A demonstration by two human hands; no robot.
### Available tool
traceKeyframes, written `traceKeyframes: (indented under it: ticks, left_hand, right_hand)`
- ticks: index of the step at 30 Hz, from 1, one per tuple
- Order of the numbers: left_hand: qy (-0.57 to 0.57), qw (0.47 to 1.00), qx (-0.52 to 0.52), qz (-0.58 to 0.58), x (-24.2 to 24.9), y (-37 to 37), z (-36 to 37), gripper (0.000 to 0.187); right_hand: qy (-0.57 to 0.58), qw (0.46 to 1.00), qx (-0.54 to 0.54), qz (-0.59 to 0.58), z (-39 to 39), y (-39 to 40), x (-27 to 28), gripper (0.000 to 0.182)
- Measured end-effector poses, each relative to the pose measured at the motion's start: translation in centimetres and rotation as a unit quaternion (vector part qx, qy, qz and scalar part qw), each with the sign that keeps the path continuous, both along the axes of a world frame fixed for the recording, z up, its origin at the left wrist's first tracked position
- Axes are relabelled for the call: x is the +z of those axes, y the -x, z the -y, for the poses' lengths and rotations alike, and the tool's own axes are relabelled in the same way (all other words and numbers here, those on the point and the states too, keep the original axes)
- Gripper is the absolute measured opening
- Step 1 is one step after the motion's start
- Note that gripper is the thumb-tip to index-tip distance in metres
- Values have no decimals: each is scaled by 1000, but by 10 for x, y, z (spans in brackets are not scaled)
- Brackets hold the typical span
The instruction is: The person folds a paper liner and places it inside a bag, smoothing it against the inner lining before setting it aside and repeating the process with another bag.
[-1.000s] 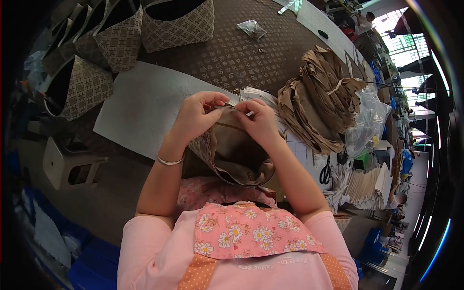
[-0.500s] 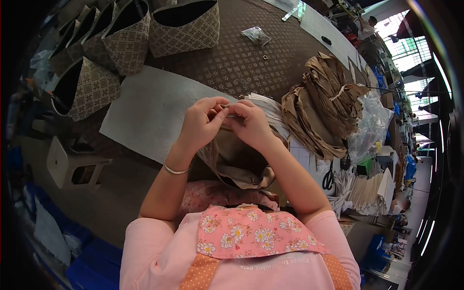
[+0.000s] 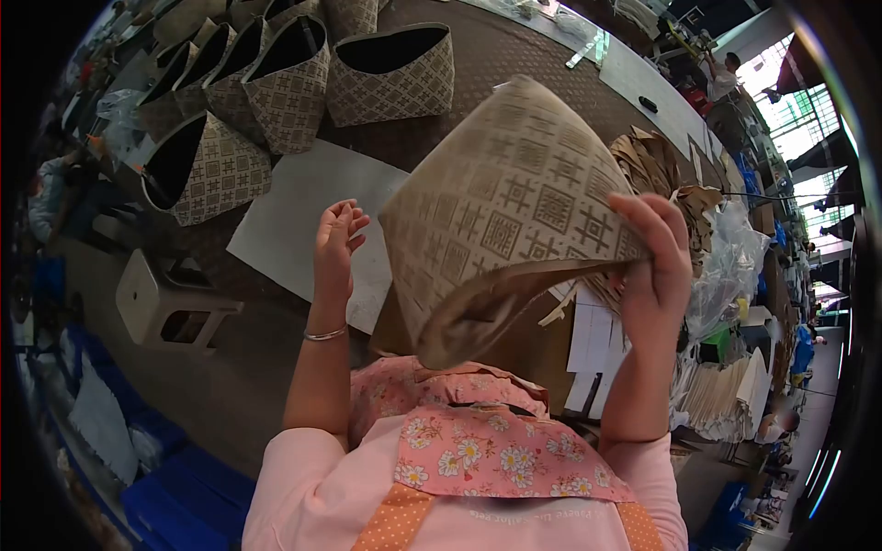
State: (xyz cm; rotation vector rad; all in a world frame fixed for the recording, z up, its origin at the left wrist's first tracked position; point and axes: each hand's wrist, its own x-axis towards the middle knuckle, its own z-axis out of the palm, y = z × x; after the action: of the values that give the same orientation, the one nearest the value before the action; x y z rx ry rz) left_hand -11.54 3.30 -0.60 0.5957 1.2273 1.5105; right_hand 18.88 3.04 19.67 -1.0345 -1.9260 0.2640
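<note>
A patterned bag (image 3: 514, 202) in beige and brown is held up in front of me, tilted, with its mouth facing down toward my lap. My right hand (image 3: 657, 253) grips its rim at the right side. Parts of the bag are smeared by motion. Apart from the bag, to its left, my left hand (image 3: 338, 241) is raised with its fingers curled and the tips of thumb and forefinger close together. Whatever it may pinch is too small to make out. Under that hand lies a pale grey sheet (image 3: 294, 207) on the table.
Several similar bags (image 3: 390, 78) stand at the table's far left. Brown fabric strips (image 3: 648, 151) and clear plastic (image 3: 735, 257) lie to the right, near stacked pale pieces (image 3: 721, 395). A plastic stool (image 3: 170, 298) stands at left. Other people are in the background.
Both hands were together at the bag's edge over my lap. Now the right hand has lifted and turned the bag up to the right, while the left has let go of it and moved left.
</note>
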Motion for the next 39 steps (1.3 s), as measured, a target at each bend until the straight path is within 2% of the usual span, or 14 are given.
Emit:
traceKeyframes:
  ticks: [2, 5, 8, 10, 11, 12, 14, 15, 17, 20, 24, 28, 33, 39]
  left_hand:
    - [-14, 1000, 15, -14, 6, 3, 3, 28]
    - [-98, 994, 15, -52, 18, 5, 1, 26]
    - [-124, 983, -22, -136, 48, -6, 8, 25]
    - [-124, 969, -69, -203, 47, -14, 8, 25]
    - [-124, 947, -106, -277, 47, -19, 9, 25]
    - [-124, 947, -114, -272, 55, -29, 10, 25]
    - [-213, 849, -161, -456, 74, -57, 17, 26]
    - [-215, 848, -170, -454, 78, -69, 20, 26]
    - [-280, 776, -285, -487, 84, -91, 22, 31]
    - [-334, 719, -337, -508, 77, -122, 25, 35]
    - [-270, 666, -376, -586, 67, -137, 26, 39]
    - [-263, 677, -370, -579, 70, -127, 21, 40]
    - [-271, 655, -214, -672, 66, -101, 16, 35]
    - [-225, 669, -258, -659, 60, -91, 13, 23]
  right_hand:
    - [196, 979, -48, 6, 29, -11, 8, 55]
    - [353, 934, -49, -33, 60, -34, -16, 50]
    - [485, 865, -111, -62, 76, -51, -64, 44]
    - [508, 854, -110, 4, 87, -66, -115, 38]
    - [365, 922, -58, 114, 92, -73, -135, 34]
    - [369, 920, -67, 115, 95, -69, -129, 34]
    - [405, 906, -107, 67, 96, -58, -113, 33]
    - [391, 909, -110, 96, 95, -59, -112, 28]
    - [378, 914, -121, 85, 94, -58, -109, 26]
    - [350, 922, -145, 80, 93, -58, -109, 24]
    - [326, 920, -180, 126, 89, -56, -105, 22]
    - [308, 928, -179, 108, 79, -48, -110, 20]
    - [317, 908, -187, 200, 57, -44, -109, 14]
    - [311, 912, -180, 198, 42, -35, -114, 12]
